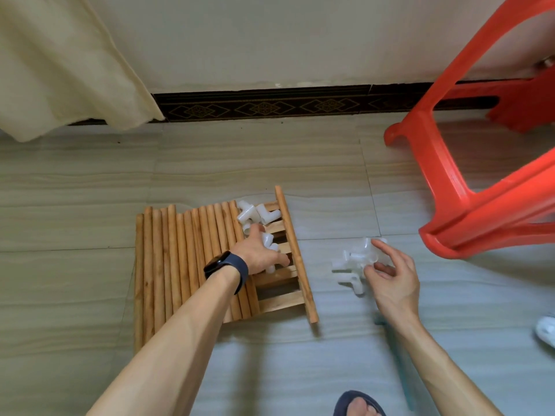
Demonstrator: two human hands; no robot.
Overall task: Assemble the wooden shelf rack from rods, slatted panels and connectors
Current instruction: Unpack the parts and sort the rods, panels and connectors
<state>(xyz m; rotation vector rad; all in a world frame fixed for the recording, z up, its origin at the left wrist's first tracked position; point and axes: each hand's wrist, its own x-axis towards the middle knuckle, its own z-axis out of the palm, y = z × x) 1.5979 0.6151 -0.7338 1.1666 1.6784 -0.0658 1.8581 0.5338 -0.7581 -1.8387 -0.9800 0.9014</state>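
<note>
On the tiled floor at the middle of my view lies a slatted panel, its long side rail running from 12 to 5 o'clock. A row of wooden rods lies side by side across the panel's 9 o'clock part, touching one another and covering most of the slats. At the panel's 1 o'clock corner sit the white connectors, loose on the slats just beside the rods.

I see the left hand, a dark watch on its wrist, reaching over the rods into that heap; its fingers are curled down around a few of the white connectors, which poke out past the knuckles and under the palm.

At 3 o'clock from the panel, apart from it, a clear connector pile rests on the floor. The right hand hovers at the pile's 3 o'clock edge, fingers apart and loosely bent, gripping nothing.

A red plastic chair stands at 2 o'clock, a cream curtain hangs at 10 o'clock, and a sandalled foot shows at 6 o'clock.
</note>
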